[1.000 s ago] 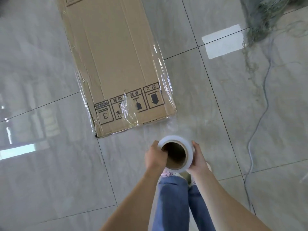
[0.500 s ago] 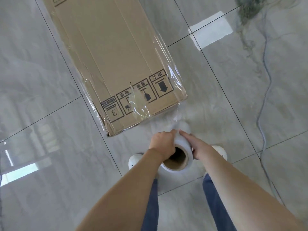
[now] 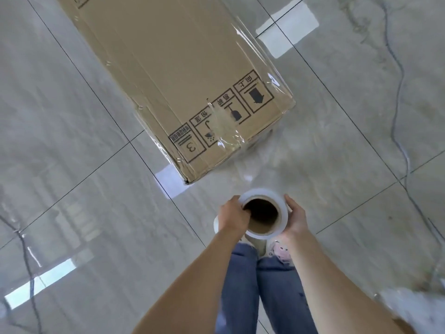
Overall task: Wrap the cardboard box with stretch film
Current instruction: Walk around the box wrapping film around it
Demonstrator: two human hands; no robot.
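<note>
Over on the left it's glossy grey floor (image 3: 72,165), big tiles with dark joints and bright window glare. Moving in, the long cardboard box (image 3: 173,68) lies flat on the floor, running from the top edge down toward the middle, its near end printed with handling symbols and a "3". Clear stretch film (image 3: 255,56) already clings to it, wrinkled and shiny along the right edge and across the near corner, and a sheet of it trails down off the box's near end toward the roll. Below that, the left hand (image 3: 234,216) is curled on the roll of film (image 3: 263,214), fingers hooked into the brown cardboard core. The roll stands on end, open core facing up, held clear of the box, just above the person's blue jeans (image 3: 267,285) and white shoes. The right hand (image 3: 295,219) cups the roll's outer side, fingers wrapped against the film. Further right, a thin cable (image 3: 399,75) snakes across the tiles
</note>
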